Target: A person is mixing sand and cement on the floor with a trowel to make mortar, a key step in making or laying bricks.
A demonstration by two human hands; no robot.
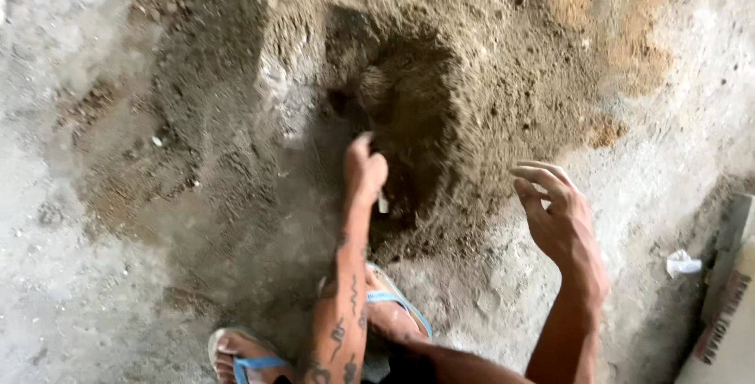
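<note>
Left hand [366, 170] is clenched around a small pale stick-like tool [382, 203], working at the edge of the dark hollow [397, 109] dug in the brown sand heap [503, 62]. Right hand [554, 211] hovers released, fingers curled, over the grey concrete floor [63, 290]. Blue-strapped sandals [252, 360] sit below.

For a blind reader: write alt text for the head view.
Seen from above, a person's left hand grips a small pale tool over a dug hollow in a sand pile; the right hand hovers open. Feet wear blue-strapped sandals.
</note>
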